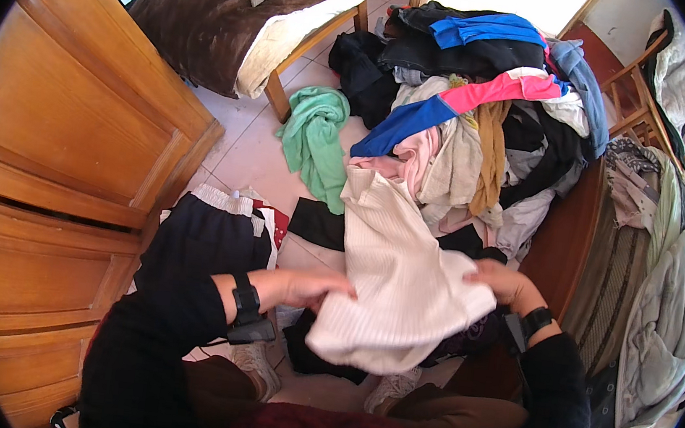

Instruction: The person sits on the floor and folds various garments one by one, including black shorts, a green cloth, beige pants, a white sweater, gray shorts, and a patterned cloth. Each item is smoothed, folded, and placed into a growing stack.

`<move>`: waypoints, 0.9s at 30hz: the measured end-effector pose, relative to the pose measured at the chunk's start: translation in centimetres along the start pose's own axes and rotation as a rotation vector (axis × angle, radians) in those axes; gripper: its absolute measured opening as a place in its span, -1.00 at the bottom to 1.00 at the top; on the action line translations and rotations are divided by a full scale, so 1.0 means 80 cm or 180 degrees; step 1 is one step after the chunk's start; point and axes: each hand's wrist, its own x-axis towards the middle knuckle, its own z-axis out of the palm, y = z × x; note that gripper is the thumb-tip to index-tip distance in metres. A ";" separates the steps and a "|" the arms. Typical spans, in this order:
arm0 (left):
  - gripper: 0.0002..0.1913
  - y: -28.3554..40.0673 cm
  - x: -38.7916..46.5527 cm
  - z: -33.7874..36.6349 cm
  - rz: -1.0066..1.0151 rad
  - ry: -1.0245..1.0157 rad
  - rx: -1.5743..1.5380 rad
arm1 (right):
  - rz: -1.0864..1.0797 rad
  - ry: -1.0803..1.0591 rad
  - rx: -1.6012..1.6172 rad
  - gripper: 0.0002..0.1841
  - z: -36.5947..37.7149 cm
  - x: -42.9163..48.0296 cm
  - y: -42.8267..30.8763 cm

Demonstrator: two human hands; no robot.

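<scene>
A cream ribbed-knit garment point(392, 277) hangs spread between my two hands, low over the tiled floor. My left hand point(321, 289) grips its left edge, and my right hand point(500, 279) grips the right edge; some fingers are hidden by the cloth. The garment's far end reaches the heap of clothes, beside a pink cloth point(416, 152). Dark cloth point(320, 351) lies on the floor beneath the near end. To the left of my left hand are dark navy trousers point(207, 236) with a pale elastic waistband, laid flat.
A large heap of mixed clothes point(488, 47) covers the floor ahead. A mint green cloth point(316, 135) lies left of it. Wooden cabinet doors point(71, 88) stand at left. A bed or bench with a brown cover point(199, 26) is at far left. Draped fabrics point(662, 326) line the right.
</scene>
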 end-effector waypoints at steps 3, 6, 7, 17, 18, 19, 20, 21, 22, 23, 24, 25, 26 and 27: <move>-0.32 0.045 0.010 -0.033 0.0894 -0.0243 -0.1860 | -0.0810 -0.0105 0.1328 -0.35 0.000 0.033 -0.037; -0.21 0.047 0.015 -0.066 0.1195 0.1015 -0.0985 | -0.0692 0.0347 0.1058 -0.27 -0.017 0.073 -0.044; -0.19 0.039 0.022 -0.070 0.1193 0.1499 -0.1120 | -0.0761 0.0882 0.0301 -0.27 -0.021 0.095 -0.037; -0.13 -0.027 0.123 -0.089 0.1094 0.1853 0.0025 | -0.1619 0.0748 -0.1341 -0.17 -0.011 0.213 0.027; -0.09 -0.030 0.129 -0.088 0.0945 0.1973 -0.0205 | -0.1604 0.0765 -0.1309 -0.19 -0.005 0.211 0.023; -0.08 -0.031 0.134 -0.088 0.0940 0.1971 -0.0256 | -0.1493 0.0839 -0.1271 -0.22 0.002 0.208 0.018; -0.06 -0.031 0.137 -0.088 0.0993 0.1956 -0.0340 | -0.1222 0.0620 -0.1058 -0.21 0.008 0.203 0.011; -0.05 -0.031 0.137 -0.088 0.0982 0.1923 -0.0456 | -0.0854 0.0454 -0.0839 -0.19 0.013 0.195 0.005; -0.05 -0.031 0.136 -0.087 0.1016 0.1770 -0.0683 | -0.0493 0.0289 -0.0625 -0.18 0.020 0.189 -0.003; -0.06 -0.031 0.132 -0.087 0.0998 0.1595 -0.0931 | -0.0460 0.0246 -0.0344 -0.20 0.030 0.183 -0.009; -0.06 -0.030 0.125 -0.088 0.0990 0.1440 -0.1208 | -0.0431 0.0201 -0.0061 -0.21 0.044 0.178 -0.013; -0.08 -0.028 0.118 -0.088 0.1181 0.1176 -0.1266 | -0.0417 0.0099 0.0244 -0.23 0.058 0.172 -0.019; -0.10 -0.027 0.109 -0.087 0.1375 0.0930 -0.1359 | -0.0355 0.0087 0.0425 -0.27 0.071 0.165 -0.025; -0.12 -0.025 0.098 -0.086 0.1640 0.0637 -0.1419 | -0.0286 0.0192 0.0554 -0.28 0.084 0.157 -0.031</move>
